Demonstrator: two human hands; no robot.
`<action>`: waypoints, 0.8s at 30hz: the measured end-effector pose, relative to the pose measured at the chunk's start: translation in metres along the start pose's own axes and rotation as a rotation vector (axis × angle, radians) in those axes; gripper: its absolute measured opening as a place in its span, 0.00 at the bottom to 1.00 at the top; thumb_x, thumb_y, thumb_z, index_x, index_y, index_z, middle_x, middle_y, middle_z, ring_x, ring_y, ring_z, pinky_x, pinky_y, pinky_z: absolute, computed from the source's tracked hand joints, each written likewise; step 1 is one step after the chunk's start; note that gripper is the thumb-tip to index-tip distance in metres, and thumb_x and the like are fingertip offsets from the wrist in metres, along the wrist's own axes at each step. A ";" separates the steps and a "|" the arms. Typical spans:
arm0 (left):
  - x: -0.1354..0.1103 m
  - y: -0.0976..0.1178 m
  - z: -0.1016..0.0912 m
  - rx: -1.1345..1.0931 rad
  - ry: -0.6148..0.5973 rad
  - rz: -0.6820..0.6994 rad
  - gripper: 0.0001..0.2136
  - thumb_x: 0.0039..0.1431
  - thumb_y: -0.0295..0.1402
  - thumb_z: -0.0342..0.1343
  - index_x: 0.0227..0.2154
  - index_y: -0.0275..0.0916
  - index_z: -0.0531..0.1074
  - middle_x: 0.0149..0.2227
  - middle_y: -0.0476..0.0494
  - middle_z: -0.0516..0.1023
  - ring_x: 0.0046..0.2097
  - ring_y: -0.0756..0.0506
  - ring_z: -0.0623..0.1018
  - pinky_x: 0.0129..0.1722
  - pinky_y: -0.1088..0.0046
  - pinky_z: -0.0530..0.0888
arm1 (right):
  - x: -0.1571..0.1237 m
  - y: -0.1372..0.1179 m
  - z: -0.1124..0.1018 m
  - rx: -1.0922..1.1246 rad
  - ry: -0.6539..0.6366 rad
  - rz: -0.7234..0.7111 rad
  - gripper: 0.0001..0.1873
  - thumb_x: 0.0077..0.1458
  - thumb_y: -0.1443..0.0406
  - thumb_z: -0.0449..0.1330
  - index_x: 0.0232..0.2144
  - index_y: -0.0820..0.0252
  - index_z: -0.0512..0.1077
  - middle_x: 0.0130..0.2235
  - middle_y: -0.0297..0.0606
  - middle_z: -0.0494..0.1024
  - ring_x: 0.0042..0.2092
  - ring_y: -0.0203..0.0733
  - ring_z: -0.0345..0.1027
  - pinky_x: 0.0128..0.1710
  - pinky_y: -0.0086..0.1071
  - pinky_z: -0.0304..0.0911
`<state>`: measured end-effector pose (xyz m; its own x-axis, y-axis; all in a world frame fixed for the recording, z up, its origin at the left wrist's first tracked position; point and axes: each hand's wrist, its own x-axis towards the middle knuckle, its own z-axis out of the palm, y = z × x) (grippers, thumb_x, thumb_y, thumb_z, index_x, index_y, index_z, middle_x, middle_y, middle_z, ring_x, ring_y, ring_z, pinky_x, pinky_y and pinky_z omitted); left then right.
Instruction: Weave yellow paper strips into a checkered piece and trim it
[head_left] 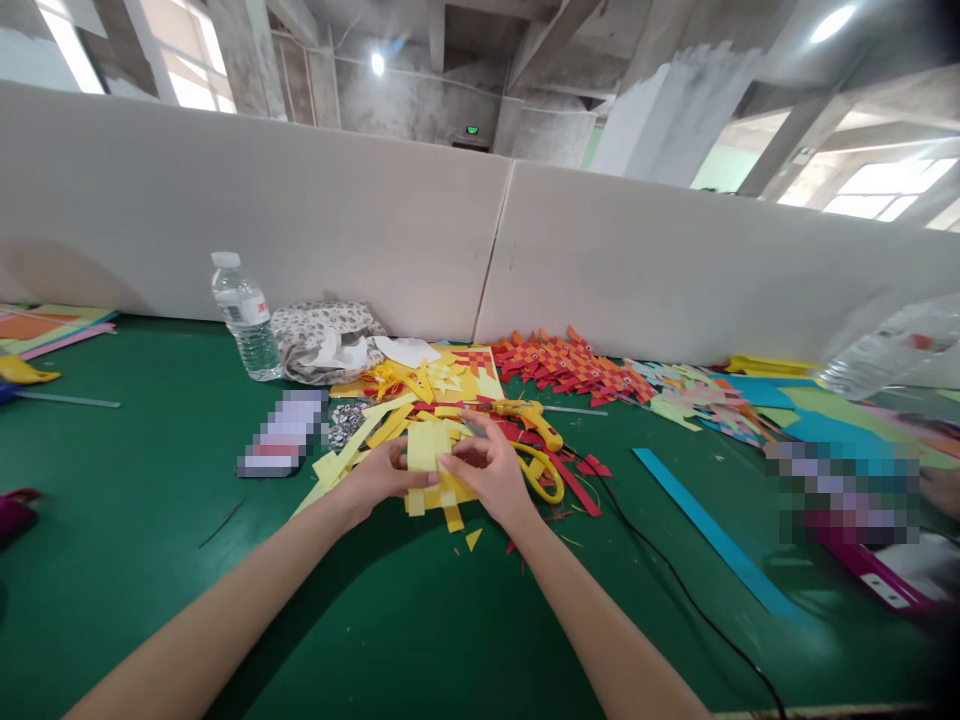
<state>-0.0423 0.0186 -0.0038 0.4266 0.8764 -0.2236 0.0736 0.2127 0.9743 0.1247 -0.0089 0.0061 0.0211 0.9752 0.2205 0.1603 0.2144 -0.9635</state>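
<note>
Both my hands meet over a woven piece of yellow paper strips (429, 452) lying on the green table (390, 620). My left hand (379, 478) pinches the piece at its left edge, fingers closed on it. My right hand (491, 470) grips it from the right, fingers curled over the strips. Loose yellow strips (375, 425) fan out around the piece. Yellow-handled scissors (541, 462) lie just right of my right hand.
A water bottle (244, 318) and a patterned cloth pouch (324, 340) stand at the back by the white partition (300, 220). Red-orange woven paper fish (574, 365) pile at the back right. A blue strip (712, 535) and a black cable (675, 585) lie to the right.
</note>
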 end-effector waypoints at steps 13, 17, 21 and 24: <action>0.004 -0.002 -0.005 -0.175 0.189 0.009 0.22 0.35 0.40 0.66 0.36 0.37 0.74 0.39 0.40 0.78 0.39 0.42 0.77 0.35 0.70 0.73 | 0.004 0.009 -0.005 -0.004 -0.079 0.058 0.33 0.40 0.63 0.65 0.49 0.56 0.59 0.25 0.29 0.72 0.27 0.37 0.68 0.28 0.31 0.64; 0.003 0.000 -0.005 -0.182 0.219 0.000 0.22 0.34 0.41 0.66 0.35 0.35 0.75 0.38 0.38 0.79 0.38 0.41 0.77 0.34 0.69 0.73 | 0.003 0.010 -0.007 0.000 -0.133 0.030 0.33 0.40 0.63 0.65 0.50 0.55 0.58 0.26 0.29 0.72 0.29 0.36 0.68 0.31 0.31 0.64; 0.004 -0.002 -0.005 -0.163 0.183 0.020 0.20 0.34 0.40 0.66 0.33 0.35 0.75 0.36 0.39 0.79 0.37 0.41 0.77 0.35 0.69 0.73 | 0.002 0.007 -0.006 -0.036 -0.155 0.032 0.34 0.40 0.62 0.65 0.50 0.55 0.59 0.27 0.30 0.73 0.29 0.37 0.69 0.31 0.31 0.64; 0.003 -0.003 -0.003 -0.187 0.153 0.045 0.21 0.33 0.40 0.66 0.33 0.36 0.76 0.35 0.41 0.79 0.38 0.42 0.77 0.36 0.70 0.73 | 0.000 0.004 -0.005 -0.129 -0.122 0.002 0.33 0.37 0.62 0.66 0.48 0.53 0.62 0.37 0.35 0.74 0.35 0.39 0.70 0.36 0.33 0.65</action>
<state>-0.0440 0.0222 -0.0080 0.2830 0.9391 -0.1952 -0.1165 0.2356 0.9648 0.1307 -0.0080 0.0033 -0.0968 0.9768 0.1911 0.2861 0.2112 -0.9346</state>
